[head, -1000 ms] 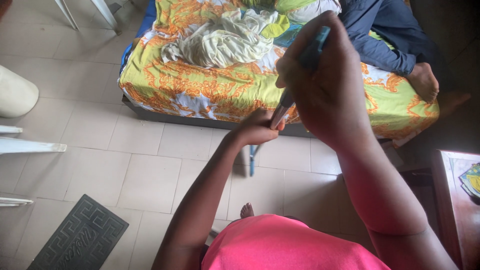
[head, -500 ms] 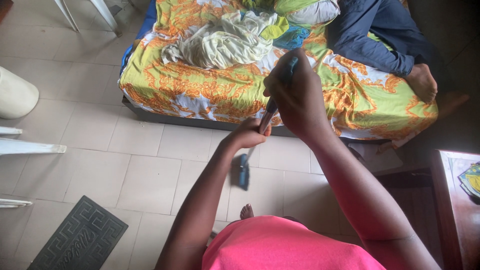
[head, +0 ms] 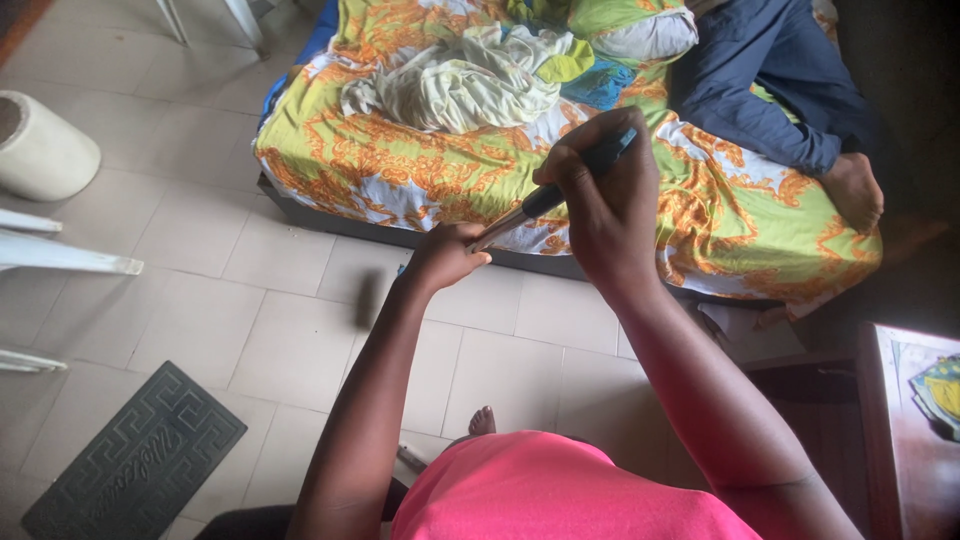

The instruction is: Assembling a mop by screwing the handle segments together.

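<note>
The right hand [head: 610, 205] is raised in front of the wearer, knuckles toward the camera, with its fingers wrapped tightly around the dark upper end of a long broom handle [head: 545, 200]. The right forearm runs from the hand down toward five o'clock, bent at the elbow near the lower right edge. From this grip the handle slants down toward eight o'clock to the left hand [head: 447, 255], which is closed around the paler, lower part of the shaft. The left arm is stretched nearly straight, running from the pink shirt [head: 570, 490] at six o'clock up to that hand near the middle of the view. Both hands are fists on the handle, well apart from each other. The lower end of the handle is hidden behind the left hand; a blurred dark shape on the floor tiles [head: 300, 340] at nine o'clock of that hand may be the brush head, but it is too smeared to tell.

Beyond the hands, at twelve o'clock, lies a low bed [head: 400, 180] with a green and orange patterned sheet and a crumpled pale cloth [head: 460, 85]. Another person in blue trousers [head: 770, 80] sits on it at two o'clock, one bare foot showing. A dark doormat [head: 130, 455] lies at eight o'clock.
</note>
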